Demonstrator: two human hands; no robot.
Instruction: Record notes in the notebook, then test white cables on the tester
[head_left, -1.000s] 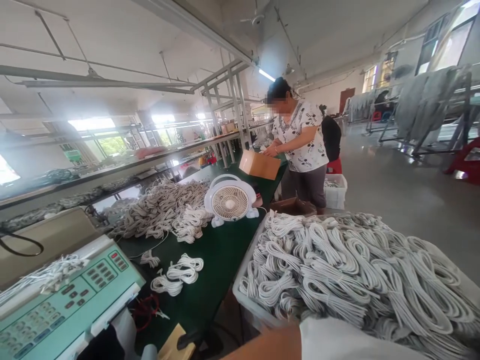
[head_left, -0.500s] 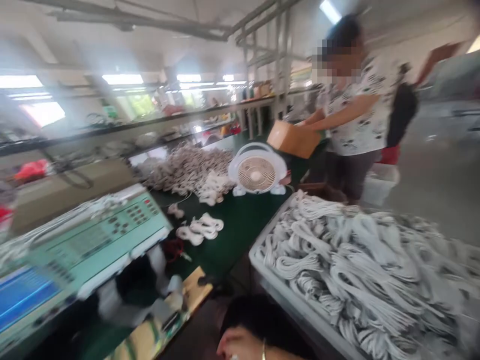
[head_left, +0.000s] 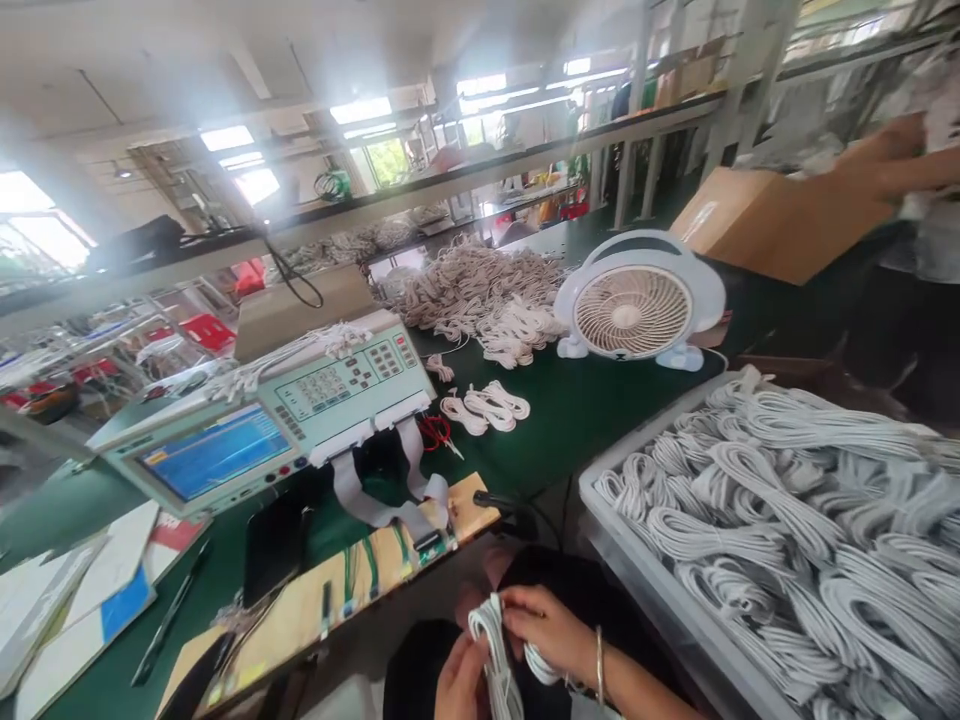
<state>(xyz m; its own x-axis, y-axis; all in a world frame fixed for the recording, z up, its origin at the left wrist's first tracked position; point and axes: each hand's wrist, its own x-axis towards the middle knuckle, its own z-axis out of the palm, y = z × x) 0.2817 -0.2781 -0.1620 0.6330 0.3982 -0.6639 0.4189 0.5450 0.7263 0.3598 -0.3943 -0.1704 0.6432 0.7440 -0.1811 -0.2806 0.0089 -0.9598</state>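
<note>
A coiled bundle of white cable (head_left: 496, 650) is held over my lap, at the bottom of the view. My left hand (head_left: 461, 678) is closed around its near left side. From the right, the fingers of my right hand (head_left: 546, 628), which has a bangle at the wrist, pinch the bundle near its top. Just beyond my hands lies a wooden test board (head_left: 375, 575) with green wires and grey ribbon cables. To the right of my hands stands a plastic bin (head_left: 600, 520) heaped with similar cable bundles (head_left: 757, 530).
A test instrument (head_left: 352, 400) with a lit screen sits on the green table, cables on top. White bundles (head_left: 487, 408), a cable heap (head_left: 480, 290) and a fan (head_left: 630, 310) are behind. A co-worker's arm (head_left: 915, 160) reaches to a cardboard box (head_left: 780, 220). Papers and a pen (head_left: 171, 612) lie left.
My view has swung left and down. Only one of my hands showed before, with no cable visible in it; now both hands are together on a cable bundle.
</note>
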